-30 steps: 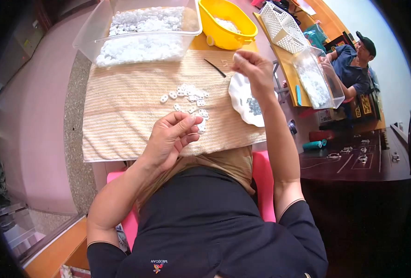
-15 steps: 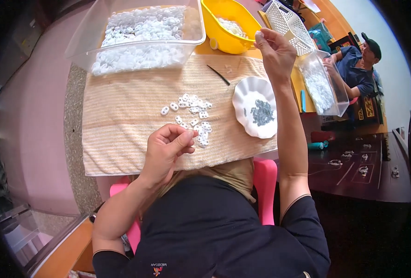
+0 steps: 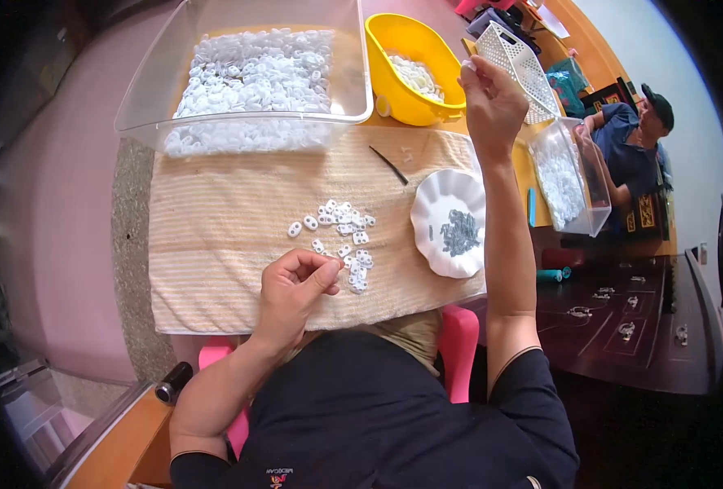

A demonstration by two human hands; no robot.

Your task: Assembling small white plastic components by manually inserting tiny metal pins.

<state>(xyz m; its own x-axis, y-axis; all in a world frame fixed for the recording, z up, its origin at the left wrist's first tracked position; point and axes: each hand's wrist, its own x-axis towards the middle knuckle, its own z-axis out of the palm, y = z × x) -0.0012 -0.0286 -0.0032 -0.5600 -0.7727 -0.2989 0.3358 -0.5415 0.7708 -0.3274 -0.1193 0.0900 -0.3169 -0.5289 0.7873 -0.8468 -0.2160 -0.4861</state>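
My right hand (image 3: pixel 496 110) is raised beside the right rim of the yellow tub (image 3: pixel 394 91), its thumb and fingers pinching a small white plastic piece (image 3: pixel 467 65). My left hand (image 3: pixel 298 284) is low over the towel (image 3: pixel 215 236), thumb and forefinger pressed together; whatever they may hold is too small to make out. Just beyond and beside those fingertips lie several white two-holed plastic pieces (image 3: pixel 347 216), some heaped, some single. Under my right forearm's left side stands a white scalloped dish (image 3: pixel 433 196) with small dark grey-green slivers (image 3: pixel 459 234) in it.
A large clear bin (image 3: pixel 243 122) of white pieces stands at the far left. A thin black tool (image 3: pixel 388 165) lies on the towel. To the right are a white perforated basket (image 3: pixel 516 69), another clear bin (image 3: pixel 559 175) and a seated person (image 3: pixel 629 147).
The whole scene sits lower in the picture, as the head view has tilted. Both hands keep nearly the same pose, and the right still pinches its white piece by the tub.
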